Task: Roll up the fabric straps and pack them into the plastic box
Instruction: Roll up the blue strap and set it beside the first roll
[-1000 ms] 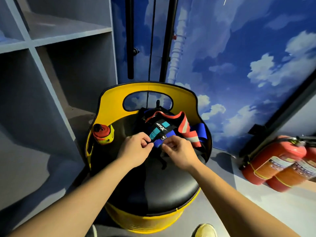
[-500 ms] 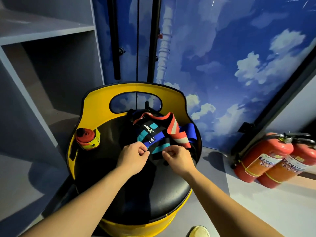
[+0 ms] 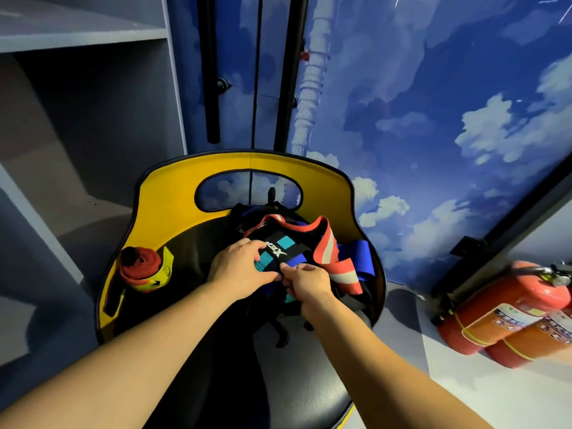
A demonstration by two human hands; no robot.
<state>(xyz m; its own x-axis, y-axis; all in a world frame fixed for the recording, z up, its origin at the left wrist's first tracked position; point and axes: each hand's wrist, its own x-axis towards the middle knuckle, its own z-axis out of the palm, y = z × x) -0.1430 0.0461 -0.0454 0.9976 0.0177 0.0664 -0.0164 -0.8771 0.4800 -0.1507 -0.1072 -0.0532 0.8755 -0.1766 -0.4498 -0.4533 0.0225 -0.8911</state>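
Note:
A heap of fabric straps lies at the back of a black seat with a yellow backrest point(image 3: 173, 193). On top is a black, teal and blue strap point(image 3: 283, 246) with white lettering. My left hand point(image 3: 240, 267) presses on its near end and my right hand point(image 3: 306, 281) pinches the same strap just beside it. An orange and white strap point(image 3: 332, 252) and a blue strap point(image 3: 360, 255) lie to the right of it. A rolled red and yellow strap point(image 3: 144, 267) stands at the seat's left edge. No plastic box is in view.
Grey shelving point(image 3: 77, 119) stands to the left of the seat. A blue cloud-painted wall point(image 3: 433, 119) rises behind it, with black poles point(image 3: 210, 72). Two red fire extinguishers point(image 3: 501, 317) lie on the floor to the right.
Both hands have stayed on the black and teal strap and drawn closer together over its near end. The view has shifted, so the seat now sits lower and more central.

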